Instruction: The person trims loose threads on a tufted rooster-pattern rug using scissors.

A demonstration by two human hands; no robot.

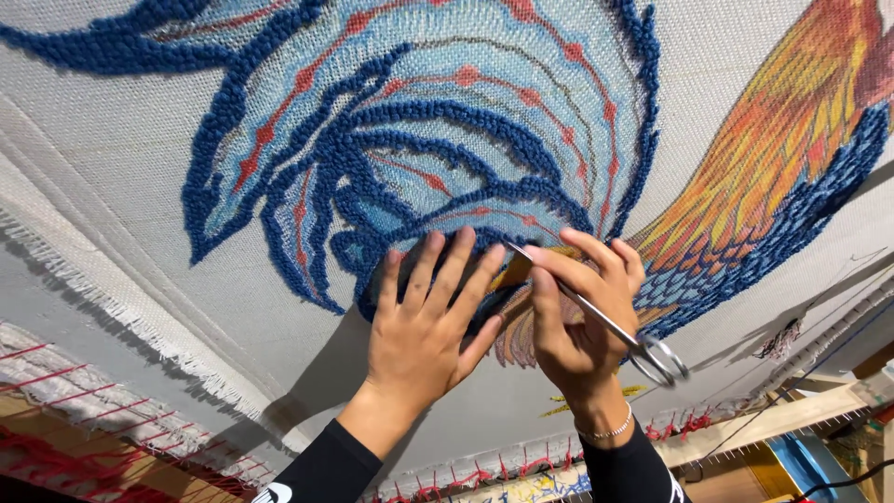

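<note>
Left hand (424,321): palm flat, fingers spread and extended upward, pressed against tufted cloth (121,158) at lower edge of dark blue yarn loops (410,121). Right hand (582,312): fingers curled, clamped around metal scissors (596,312), blades angled up-left toward design, loop handles down-right past wrist bracelet (607,432). Orange feather pattern (773,140) at right.

Left hand (424,326) flat, fingers spread; right hand (582,312) gripping.

Left hand (424,321) flat on tufted cloth (121,158), right hand (582,312) holding scissors (605,321) against blue yarn (438,121)
</note>
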